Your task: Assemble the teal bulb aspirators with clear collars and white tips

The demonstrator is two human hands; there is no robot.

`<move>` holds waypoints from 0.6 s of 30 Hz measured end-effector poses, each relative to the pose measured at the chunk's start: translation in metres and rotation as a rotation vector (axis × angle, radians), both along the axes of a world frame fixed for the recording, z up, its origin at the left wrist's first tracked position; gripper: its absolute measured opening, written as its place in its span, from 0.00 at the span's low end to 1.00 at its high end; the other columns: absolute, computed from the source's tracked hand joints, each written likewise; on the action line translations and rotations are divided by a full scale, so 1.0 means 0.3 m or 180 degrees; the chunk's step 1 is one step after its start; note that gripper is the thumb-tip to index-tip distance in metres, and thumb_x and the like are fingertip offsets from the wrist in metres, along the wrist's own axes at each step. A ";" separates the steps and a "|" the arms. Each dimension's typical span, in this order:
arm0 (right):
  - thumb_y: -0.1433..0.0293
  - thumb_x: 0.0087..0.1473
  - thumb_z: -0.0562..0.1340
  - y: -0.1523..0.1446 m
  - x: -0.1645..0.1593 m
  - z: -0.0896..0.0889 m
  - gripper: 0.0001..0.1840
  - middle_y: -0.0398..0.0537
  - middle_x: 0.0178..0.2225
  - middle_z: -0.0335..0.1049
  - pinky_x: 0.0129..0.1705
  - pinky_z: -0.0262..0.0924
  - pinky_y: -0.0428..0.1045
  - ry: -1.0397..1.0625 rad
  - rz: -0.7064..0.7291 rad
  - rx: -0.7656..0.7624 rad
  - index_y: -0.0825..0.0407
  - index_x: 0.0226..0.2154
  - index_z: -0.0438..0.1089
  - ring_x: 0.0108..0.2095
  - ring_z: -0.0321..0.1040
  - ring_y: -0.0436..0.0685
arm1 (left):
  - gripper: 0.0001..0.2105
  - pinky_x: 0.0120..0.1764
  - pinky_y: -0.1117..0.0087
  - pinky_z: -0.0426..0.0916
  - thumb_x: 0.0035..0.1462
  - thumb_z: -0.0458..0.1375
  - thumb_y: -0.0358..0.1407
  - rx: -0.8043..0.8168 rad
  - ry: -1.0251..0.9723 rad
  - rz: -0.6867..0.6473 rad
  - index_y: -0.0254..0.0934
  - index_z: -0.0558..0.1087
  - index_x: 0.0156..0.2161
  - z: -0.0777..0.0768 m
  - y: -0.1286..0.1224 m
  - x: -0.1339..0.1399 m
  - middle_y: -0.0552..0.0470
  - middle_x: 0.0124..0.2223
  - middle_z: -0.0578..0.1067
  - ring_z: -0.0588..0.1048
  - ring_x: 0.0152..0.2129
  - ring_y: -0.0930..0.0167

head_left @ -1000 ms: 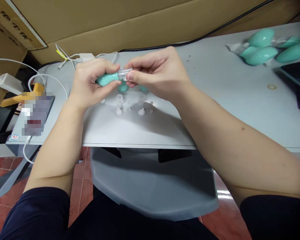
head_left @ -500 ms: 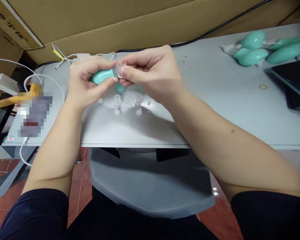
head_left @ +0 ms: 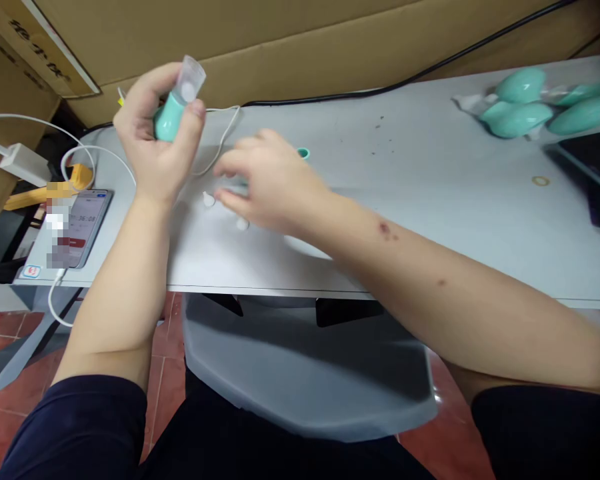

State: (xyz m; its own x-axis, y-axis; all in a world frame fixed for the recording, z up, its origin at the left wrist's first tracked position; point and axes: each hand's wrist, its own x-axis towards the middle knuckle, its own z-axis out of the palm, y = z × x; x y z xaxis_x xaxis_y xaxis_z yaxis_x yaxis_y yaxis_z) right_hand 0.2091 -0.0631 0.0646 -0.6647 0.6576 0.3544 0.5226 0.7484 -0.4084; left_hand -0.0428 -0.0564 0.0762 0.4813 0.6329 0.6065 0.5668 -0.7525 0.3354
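Note:
My left hand is wrapped round a glossy teal bulb and holds it tilted upward above the table. A clear plastic tube with something white inside its base is fitted on the bulb's neck. My right hand, slightly blurred, is low over the table with thumb and fingers apart and no object visible between them. Small white round pieces lie beside its fingertips. Just beyond that hand shows the teal rim of a round opening. Whatever sits under my right hand is hidden.
Several teal bulbs with clear ends lie at the back right, near a dark flat device. At left are a phone, a white charger, cables and a yellow-orange object. Cardboard stands behind the table.
My right hand has let go of the clear tube and moved down to the small parts on the table. My left hand has lifted the bulb up and left, tube pointing upward.

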 end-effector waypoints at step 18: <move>0.87 0.64 0.63 0.029 0.058 0.115 0.19 0.47 0.35 0.84 0.56 0.70 0.60 -0.0548 0.0283 0.0055 0.49 0.31 0.78 0.43 0.82 0.66 | 0.29 0.35 0.61 0.68 0.76 0.59 0.68 0.1365 -0.0741 0.0657 0.42 0.77 0.44 -0.189 0.183 0.075 0.58 0.37 0.78 0.72 0.32 0.74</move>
